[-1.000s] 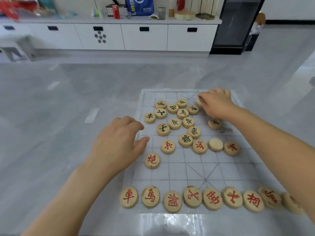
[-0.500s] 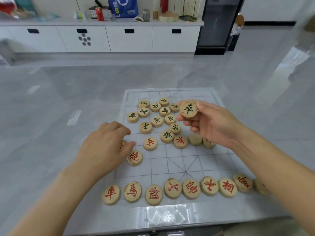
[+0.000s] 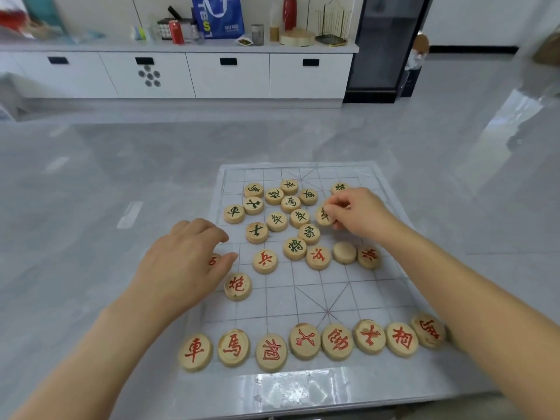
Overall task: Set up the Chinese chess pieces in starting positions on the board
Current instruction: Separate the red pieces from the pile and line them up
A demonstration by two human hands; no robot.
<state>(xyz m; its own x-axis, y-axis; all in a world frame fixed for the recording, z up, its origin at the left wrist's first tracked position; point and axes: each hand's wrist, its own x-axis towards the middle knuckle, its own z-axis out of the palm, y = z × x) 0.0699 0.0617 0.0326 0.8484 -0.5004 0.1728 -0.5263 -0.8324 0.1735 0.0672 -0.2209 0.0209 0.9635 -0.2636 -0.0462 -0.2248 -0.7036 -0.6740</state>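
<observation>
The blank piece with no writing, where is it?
In the head view the blank piece lies on the board, right of its middle, between a red-lettered piece and a second red piece.

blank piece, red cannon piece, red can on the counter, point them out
blank piece (image 3: 344,252): head view, middle of its plain top.
red cannon piece (image 3: 238,285): head view, on its red character.
red can (image 3: 176,32): head view, middle of its side.

Left hand (image 3: 181,265) partly hides a red piece (image 3: 213,261); the right hand (image 3: 360,213), a green piece (image 3: 323,216).
</observation>
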